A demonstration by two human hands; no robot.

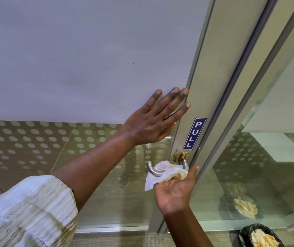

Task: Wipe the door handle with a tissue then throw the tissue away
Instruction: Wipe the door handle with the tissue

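Observation:
A curved steel door handle (153, 171) juts from the grey metal door stile (212, 90), just under a blue PULL sticker (194, 133). A white tissue (162, 173), stained orange-brown, is wrapped over the handle's middle. My right hand (176, 190) is palm up below the handle, fingers curled around the tissue and pressing it to the bar. My left hand (157, 118) lies flat with fingers spread on the frosted glass door (82, 56), fingertips reaching the stile. Orange smears mark the stile beside the handle's brass base (185, 155).
A black-lined waste bin (260, 236) holding crumpled tissues stands on the floor at the bottom right, close to the door frame. Its reflection shows in the glass side panel (267, 157). Dotted film covers the lower glass.

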